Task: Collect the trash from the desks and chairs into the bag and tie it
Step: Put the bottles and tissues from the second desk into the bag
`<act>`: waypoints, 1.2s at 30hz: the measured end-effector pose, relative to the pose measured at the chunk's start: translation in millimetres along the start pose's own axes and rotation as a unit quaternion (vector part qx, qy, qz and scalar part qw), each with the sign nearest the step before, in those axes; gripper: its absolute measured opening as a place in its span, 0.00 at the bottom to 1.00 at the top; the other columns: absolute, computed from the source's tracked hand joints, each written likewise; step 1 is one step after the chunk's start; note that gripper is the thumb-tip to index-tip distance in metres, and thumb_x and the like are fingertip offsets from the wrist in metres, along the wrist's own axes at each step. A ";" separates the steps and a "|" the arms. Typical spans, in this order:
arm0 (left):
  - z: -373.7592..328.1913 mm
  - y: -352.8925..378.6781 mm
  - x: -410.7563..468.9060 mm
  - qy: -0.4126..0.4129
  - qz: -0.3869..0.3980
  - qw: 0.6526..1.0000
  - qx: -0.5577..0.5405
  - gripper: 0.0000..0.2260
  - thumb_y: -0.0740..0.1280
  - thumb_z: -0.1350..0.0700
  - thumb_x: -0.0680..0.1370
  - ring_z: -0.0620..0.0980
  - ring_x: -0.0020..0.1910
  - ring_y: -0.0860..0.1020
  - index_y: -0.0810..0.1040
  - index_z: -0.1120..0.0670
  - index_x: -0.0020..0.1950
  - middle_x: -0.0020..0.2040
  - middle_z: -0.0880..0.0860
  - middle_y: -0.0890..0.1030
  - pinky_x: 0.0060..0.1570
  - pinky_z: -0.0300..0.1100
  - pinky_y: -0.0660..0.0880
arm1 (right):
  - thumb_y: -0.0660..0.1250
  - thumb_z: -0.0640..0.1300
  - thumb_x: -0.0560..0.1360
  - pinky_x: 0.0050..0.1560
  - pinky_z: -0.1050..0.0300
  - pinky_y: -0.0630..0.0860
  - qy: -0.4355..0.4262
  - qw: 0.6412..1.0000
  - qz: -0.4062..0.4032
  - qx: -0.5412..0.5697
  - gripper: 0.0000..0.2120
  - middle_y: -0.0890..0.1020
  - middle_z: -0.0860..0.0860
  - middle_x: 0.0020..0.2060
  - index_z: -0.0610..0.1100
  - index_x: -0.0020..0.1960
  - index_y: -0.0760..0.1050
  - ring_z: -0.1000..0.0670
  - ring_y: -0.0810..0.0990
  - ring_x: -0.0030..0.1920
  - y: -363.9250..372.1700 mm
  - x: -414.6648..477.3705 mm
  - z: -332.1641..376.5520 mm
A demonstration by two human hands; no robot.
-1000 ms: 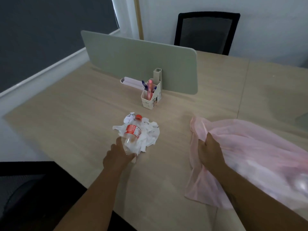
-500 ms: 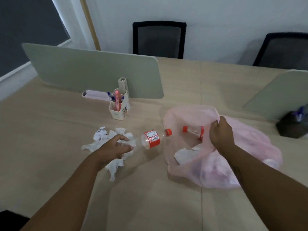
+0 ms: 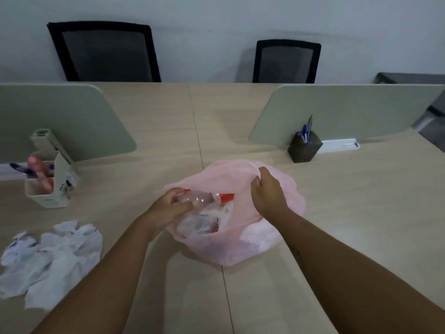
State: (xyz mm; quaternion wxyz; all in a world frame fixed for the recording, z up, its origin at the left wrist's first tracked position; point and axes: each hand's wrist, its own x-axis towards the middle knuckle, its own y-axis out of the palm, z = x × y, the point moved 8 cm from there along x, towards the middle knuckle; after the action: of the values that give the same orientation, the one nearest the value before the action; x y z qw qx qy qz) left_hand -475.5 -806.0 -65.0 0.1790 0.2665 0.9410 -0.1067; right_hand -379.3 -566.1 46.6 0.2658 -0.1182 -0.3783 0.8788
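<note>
A thin pink plastic bag (image 3: 272, 239) lies on the desk in the middle, its mouth facing me. My right hand (image 3: 266, 192) pinches the bag's upper rim and holds it up. My left hand (image 3: 168, 208) grips a clear plastic bottle (image 3: 198, 197) with a red label, lying across the bag's mouth. White crumpled paper and another red-labelled piece (image 3: 225, 197) show inside the bag. A pile of crumpled white tissues (image 3: 51, 256) lies on the desk at the lower left, apart from both hands.
A white pen holder (image 3: 49, 184) stands at the left, a dark pen cup (image 3: 304, 148) at the right, each before a grey-green divider (image 3: 337, 112). A white power strip (image 3: 339, 145) lies beside the cup. Two black mesh chairs (image 3: 106, 51) stand behind the desk.
My left hand has carried the bottle from beside the tissues rightward into the bag's mouth. My right hand still holds the rim. The view has swung right.
</note>
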 end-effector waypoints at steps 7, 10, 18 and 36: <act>0.0 -42.6 -19.7 0.007 -0.145 0.986 0.088 0.22 0.76 0.51 0.72 0.50 0.57 0.76 0.77 0.53 0.64 0.61 0.52 0.78 0.50 0.39 0.72 | 0.53 0.43 0.80 0.50 0.47 0.76 -0.047 0.997 0.064 0.026 0.11 0.80 0.45 0.47 0.40 0.54 0.72 0.43 0.78 0.47 36.2 -2.4 30.4; 16.6 -89.9 -51.1 -0.022 -0.217 0.965 0.144 0.29 0.76 0.42 0.68 0.52 0.60 0.74 0.75 0.50 0.65 0.63 0.52 0.76 0.58 0.45 0.72 | 0.53 0.43 0.80 0.49 0.47 0.76 -0.081 0.990 0.111 0.035 0.12 0.80 0.45 0.48 0.41 0.58 0.72 0.43 0.78 0.47 73.9 -11.8 52.8; 108.0 -183.6 -157.5 -0.250 -0.269 0.830 0.419 0.54 0.67 0.25 0.62 0.64 0.77 0.36 0.35 0.35 0.76 0.77 0.51 0.29 0.70 0.68 0.47 | 0.55 0.45 0.77 0.55 0.44 0.76 -0.128 0.967 0.218 0.028 0.16 0.80 0.43 0.53 0.41 0.61 0.71 0.40 0.79 0.53 176.9 -50.9 102.4; 137.9 -207.0 -134.6 -0.167 -0.275 0.834 0.448 0.22 0.66 0.49 0.77 0.61 0.62 0.69 0.69 0.58 0.68 0.65 0.60 0.69 0.58 0.50 0.68 | 0.54 0.42 0.80 0.58 0.40 0.75 -0.136 0.960 0.243 -0.004 0.15 0.80 0.42 0.55 0.40 0.64 0.72 0.40 0.78 0.55 230.4 -46.2 88.8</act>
State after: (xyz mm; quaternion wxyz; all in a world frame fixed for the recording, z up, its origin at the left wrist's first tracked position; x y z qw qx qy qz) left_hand -441.7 -1082.1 -116.0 0.1579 0.0264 0.7805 -0.6043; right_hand -464.3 -777.2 -59.8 -0.0106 -0.0866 -0.3740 0.9233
